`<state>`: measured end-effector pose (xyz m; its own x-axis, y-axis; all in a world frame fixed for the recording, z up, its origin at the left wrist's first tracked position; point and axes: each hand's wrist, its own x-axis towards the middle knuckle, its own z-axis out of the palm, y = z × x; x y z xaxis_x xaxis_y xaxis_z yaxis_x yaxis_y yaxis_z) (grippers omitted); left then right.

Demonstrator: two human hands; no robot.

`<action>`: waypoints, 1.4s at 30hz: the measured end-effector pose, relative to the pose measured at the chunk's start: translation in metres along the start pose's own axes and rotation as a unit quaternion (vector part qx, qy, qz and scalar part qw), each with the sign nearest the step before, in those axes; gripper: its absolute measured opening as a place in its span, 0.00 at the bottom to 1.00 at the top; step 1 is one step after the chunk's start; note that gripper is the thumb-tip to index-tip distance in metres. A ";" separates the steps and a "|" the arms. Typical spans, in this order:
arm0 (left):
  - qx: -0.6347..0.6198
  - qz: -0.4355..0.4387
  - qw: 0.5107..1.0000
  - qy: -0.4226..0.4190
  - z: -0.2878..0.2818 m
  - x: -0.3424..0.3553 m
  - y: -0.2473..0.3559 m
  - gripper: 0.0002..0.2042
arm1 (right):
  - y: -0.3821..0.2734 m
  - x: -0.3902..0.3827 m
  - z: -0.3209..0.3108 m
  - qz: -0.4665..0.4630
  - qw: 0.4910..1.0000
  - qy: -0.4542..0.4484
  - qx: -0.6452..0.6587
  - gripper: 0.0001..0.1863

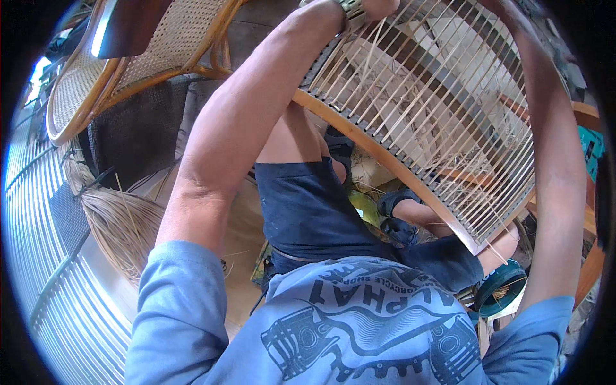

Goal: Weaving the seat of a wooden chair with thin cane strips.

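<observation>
A wooden frame (385,157) leans across my thighs, its lower corner near my right knee. Many pale cane strands (410,115) run side by side across its opening, set into holes along the rail. My left hand (381,7) is at the frame's upper edge, with a band (353,13) round the wrist. Only the base of that hand shows; its fingers are cut off by the top of the picture. My right forearm reaches up along the frame's right side, and the hand there is out of view. A few loose strand ends stick out past the frame.
A rattan chair (160,54) with woven cane stands at the upper left. Below it hangs a thick bundle of cane strands (125,221), beside ribbed sheeting (77,314). A dark green bucket (504,289) stands by my right knee. Wooden parts (589,212) lie at the right edge; cane scraps litter the floor.
</observation>
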<state>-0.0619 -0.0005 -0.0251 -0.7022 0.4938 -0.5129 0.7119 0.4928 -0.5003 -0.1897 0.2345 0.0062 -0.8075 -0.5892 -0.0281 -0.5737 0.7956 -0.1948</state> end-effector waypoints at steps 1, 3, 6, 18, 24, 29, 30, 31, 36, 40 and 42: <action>0.003 0.000 1.000 -0.014 0.009 0.002 -0.005 0.10 | -0.008 0.004 0.004 -0.006 1.000 0.000 0.007 0.27; 0.008 0.003 0.999 -0.031 0.016 0.009 -0.013 0.12 | -0.015 0.006 0.007 0.016 1.000 0.003 0.014 0.27; 0.013 0.009 0.999 -0.028 0.015 0.023 -0.014 0.14 | -0.012 0.005 0.004 0.012 1.000 0.007 -0.011 0.27; -0.746 -0.186 0.633 0.091 -0.001 -0.107 0.038 0.14 | -0.019 -0.010 -0.012 0.070 0.997 -0.032 -0.031 0.28; -0.720 -0.190 0.665 0.057 0.013 -0.153 0.055 0.12 | -0.022 -0.001 0.004 0.050 0.998 -0.041 -0.011 0.27; -0.779 -0.190 0.593 0.073 0.025 -0.162 0.060 0.12 | -0.038 0.000 -0.003 0.054 0.998 -0.040 -0.020 0.28; -0.779 -0.188 0.593 0.077 0.024 -0.161 0.059 0.12 | -0.043 -0.005 -0.009 0.068 0.996 -0.038 -0.032 0.28; -0.782 -0.183 0.590 0.079 0.021 -0.160 0.056 0.12 | -0.035 -0.004 -0.011 0.070 0.996 -0.035 -0.037 0.28; -0.803 -0.107 0.571 0.131 0.030 -0.155 0.063 0.09 | 0.047 0.019 0.035 0.009 0.995 0.048 -0.089 0.30; -0.860 -0.136 0.488 0.062 0.022 -0.178 0.066 0.09 | 0.002 0.014 0.044 0.051 0.997 0.020 -0.056 0.38; -0.871 -0.130 0.470 0.052 0.015 -0.184 0.065 0.10 | -0.009 0.006 0.034 0.064 0.997 0.021 -0.036 0.35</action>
<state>0.1137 -0.0702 0.0270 -0.8254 0.2417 -0.5102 -0.4205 0.3398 0.8412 -0.1849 0.2189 -0.0258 -0.8791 -0.4766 -0.0078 -0.4723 0.8732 -0.1203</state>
